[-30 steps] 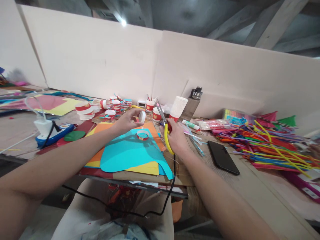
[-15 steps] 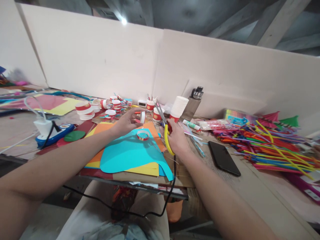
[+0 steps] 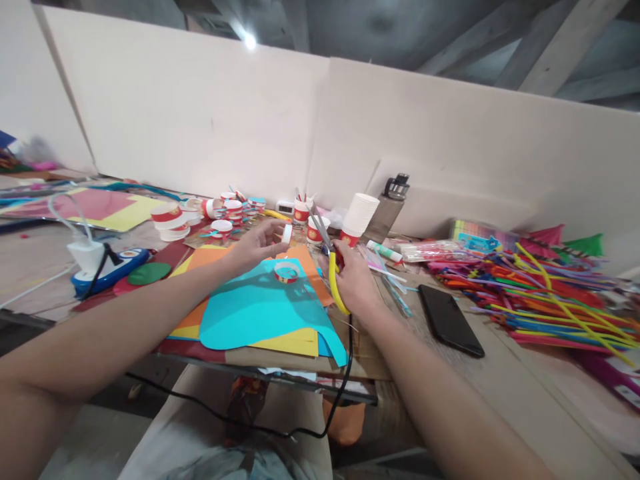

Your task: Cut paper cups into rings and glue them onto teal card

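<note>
My left hand (image 3: 259,241) is closed on a small cut paper cup piece (image 3: 287,234), pinched at the fingertips with its white side towards the right. In my right hand (image 3: 356,279) is a pair of scissors (image 3: 334,277) with yellow handles, the metal blades pointing up and away, clear of the cup piece. Below both hands lies a sheet of turquoise paper (image 3: 260,310). On it rests a shallow red and white cup ring (image 3: 287,271) with turquoise inside. Orange and yellow sheets (image 3: 290,340) show from under the turquoise one.
A stack of paper cups (image 3: 360,217) and a grey bottle (image 3: 387,210) stand at the back. Cut cup rings (image 3: 233,212) sit at back left. A phone (image 3: 450,320) and a pile of pipe cleaners (image 3: 545,293) lie to the right. A power strip (image 3: 110,270) is at left.
My left fingers have shifted slightly around the cup piece, which has turned a little. My right hand holds the scissors almost unmoved.
</note>
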A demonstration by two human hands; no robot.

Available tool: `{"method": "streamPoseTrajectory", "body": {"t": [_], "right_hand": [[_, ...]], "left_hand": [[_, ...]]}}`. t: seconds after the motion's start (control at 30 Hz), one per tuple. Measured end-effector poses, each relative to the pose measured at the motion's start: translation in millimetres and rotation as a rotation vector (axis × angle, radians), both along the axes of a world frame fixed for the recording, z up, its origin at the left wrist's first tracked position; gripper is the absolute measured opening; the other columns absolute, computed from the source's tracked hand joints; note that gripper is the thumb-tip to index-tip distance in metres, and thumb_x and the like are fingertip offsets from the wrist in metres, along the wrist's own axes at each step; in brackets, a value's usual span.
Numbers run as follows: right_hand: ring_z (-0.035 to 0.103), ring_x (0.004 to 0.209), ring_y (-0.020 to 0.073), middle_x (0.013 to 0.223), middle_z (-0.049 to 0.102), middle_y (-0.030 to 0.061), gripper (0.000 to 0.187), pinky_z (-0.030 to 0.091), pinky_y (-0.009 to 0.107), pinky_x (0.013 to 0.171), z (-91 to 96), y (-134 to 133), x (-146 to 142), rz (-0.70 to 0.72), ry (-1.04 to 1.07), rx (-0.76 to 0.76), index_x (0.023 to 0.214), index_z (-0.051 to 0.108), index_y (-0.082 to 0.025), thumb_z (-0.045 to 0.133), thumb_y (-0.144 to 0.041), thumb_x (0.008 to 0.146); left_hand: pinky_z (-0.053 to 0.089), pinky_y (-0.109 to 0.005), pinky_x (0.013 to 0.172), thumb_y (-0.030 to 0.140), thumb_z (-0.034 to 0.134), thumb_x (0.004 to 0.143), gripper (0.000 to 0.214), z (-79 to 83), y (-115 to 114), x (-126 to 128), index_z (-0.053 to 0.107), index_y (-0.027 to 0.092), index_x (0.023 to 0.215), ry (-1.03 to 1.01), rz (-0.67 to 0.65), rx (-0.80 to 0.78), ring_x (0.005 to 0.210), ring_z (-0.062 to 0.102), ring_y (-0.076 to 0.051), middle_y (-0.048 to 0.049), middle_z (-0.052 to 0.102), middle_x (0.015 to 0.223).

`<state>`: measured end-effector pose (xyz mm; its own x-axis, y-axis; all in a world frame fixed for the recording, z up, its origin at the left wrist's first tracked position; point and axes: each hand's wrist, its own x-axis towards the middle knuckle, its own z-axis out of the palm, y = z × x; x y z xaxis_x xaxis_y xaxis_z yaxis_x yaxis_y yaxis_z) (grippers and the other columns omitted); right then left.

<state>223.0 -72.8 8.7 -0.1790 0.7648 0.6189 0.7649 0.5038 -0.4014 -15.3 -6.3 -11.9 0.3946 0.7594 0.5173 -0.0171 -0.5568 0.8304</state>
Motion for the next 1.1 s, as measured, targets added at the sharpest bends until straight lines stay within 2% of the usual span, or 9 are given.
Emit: {"method": "streamPoseTrajectory", "body": {"t": [0.1, 0.27, 0.37, 0.5, 0.67, 0.77, 0.87, 1.0, 1.1], "right_hand": [[0.054, 0.076, 0.021, 0.082, 0.064, 0.0066, 0.025, 0.04, 0.03, 0.068, -1.5, 1.8, 0.1, -0.014, -0.005, -0.01, 0.101, 0.06, -0.018, 0.055, -0.039, 0.089], [0.056, 0.077, 0.0221, 0.087, 0.066, 0.0092, 0.031, 0.04, 0.032, 0.068, -4.9, 4.8, 0.0, -0.049, -0.025, -0.05, 0.109, 0.062, -0.015, 0.056, -0.037, 0.088], [0.055, 0.076, 0.0217, 0.087, 0.066, 0.0089, 0.033, 0.04, 0.032, 0.068, -5.5, 5.1, 0.3, -0.061, -0.016, -0.07, 0.111, 0.063, -0.015, 0.056, -0.038, 0.088], [0.056, 0.077, 0.0218, 0.086, 0.067, 0.0086, 0.03, 0.04, 0.032, 0.069, -5.8, 5.8, 1.6, -0.058, -0.03, -0.088, 0.107, 0.065, -0.015, 0.058, -0.038, 0.088], [0.059, 0.085, 0.0233, 0.093, 0.07, 0.0104, 0.029, 0.042, 0.032, 0.073, -5.7, 6.0, 2.0, -0.071, -0.043, -0.081, 0.111, 0.066, -0.016, 0.057, -0.029, 0.087], [0.062, 0.088, 0.0229, 0.098, 0.072, 0.0109, 0.033, 0.042, 0.03, 0.073, -3.0, 2.8, 0.5, -0.103, -0.074, -0.133, 0.115, 0.065, -0.016, 0.056, -0.024, 0.085], [0.064, 0.09, 0.024, 0.102, 0.073, 0.0117, 0.033, 0.041, 0.03, 0.071, -0.1, -0.6, -1.1, -0.171, -0.126, -0.198, 0.116, 0.065, -0.016, 0.054, -0.022, 0.085], [0.066, 0.094, 0.0263, 0.107, 0.073, 0.013, 0.032, 0.042, 0.029, 0.07, 0.7, -2.3, -2.0, -0.267, -0.191, -0.311, 0.116, 0.063, -0.018, 0.053, -0.025, 0.086], [0.068, 0.091, 0.0265, 0.107, 0.074, 0.0129, 0.032, 0.041, 0.029, 0.067, -0.4, -2.6, -2.2, -0.309, -0.252, -0.396, 0.117, 0.06, -0.019, 0.052, -0.027, 0.086]], "left_hand": [[0.053, -0.028, 0.078, 0.034, 0.079, 0.075, 0.053, 1.3, 0.9, 0.6, 0.057, 0.021, 0.122, 0.035, 0.092, 0.081, 0.1, 0.063, -0.019, -0.0077, 0.065, 0.109], [0.052, -0.029, 0.077, 0.029, 0.079, 0.071, 0.056, 2.5, 4.8, -2.7, 0.06, 0.021, 0.123, 0.168, 0.247, 0.157, 0.104, 0.062, -0.022, -0.0098, 0.062, 0.124], [0.052, -0.032, 0.081, 0.028, 0.076, 0.071, 0.05, 6.2, 3.3, -4.0, 0.063, 0.019, 0.119, 0.231, 0.265, 0.115, 0.101, 0.063, -0.022, -0.0104, 0.062, 0.125], [0.051, -0.032, 0.076, 0.036, 0.073, 0.074, 0.042, 14.2, 0.0, -5.6, 0.068, 0.016, 0.111, 0.348, 0.217, -0.029, 0.086, 0.065, -0.021, -0.0076, 0.07, 0.105], [0.05, -0.032, 0.077, 0.045, 0.076, 0.071, 0.049, 9.5, 15.2, -19.3, 0.071, 0.016, 0.11, 0.564, 0.42, -0.05, 0.091, 0.067, -0.024, -0.0083, 0.073, 0.106], [0.049, -0.03, 0.081, 0.045, 0.073, 0.073, 0.046, 0.9, 25.9, -29.0, 0.072, 0.019, 0.11, 0.769, 0.423, 0.022, 0.098, 0.067, -0.024, -0.0062, 0.073, 0.111], [0.049, -0.029, 0.084, 0.047, 0.072, 0.073, 0.047, -2.5, 29.7, -31.8, 0.073, 0.019, 0.11, 0.878, 0.406, 0.059, 0.103, 0.066, -0.026, -0.006, 0.073, 0.111], [0.048, -0.03, 0.084, 0.049, 0.065, 0.079, 0.044, 3.9, 24.5, -25.3, 0.075, 0.017, 0.107, 0.765, 0.45, 0.2, 0.098, 0.065, -0.024, -0.0087, 0.073, 0.105], [0.047, -0.028, 0.074, 0.048, 0.061, 0.083, 0.037, 9.4, 16.2, -18.7, 0.076, 0.017, 0.099, 0.704, 0.307, 0.198, 0.085, 0.065, -0.02, -0.0065, 0.074, 0.096]]}}
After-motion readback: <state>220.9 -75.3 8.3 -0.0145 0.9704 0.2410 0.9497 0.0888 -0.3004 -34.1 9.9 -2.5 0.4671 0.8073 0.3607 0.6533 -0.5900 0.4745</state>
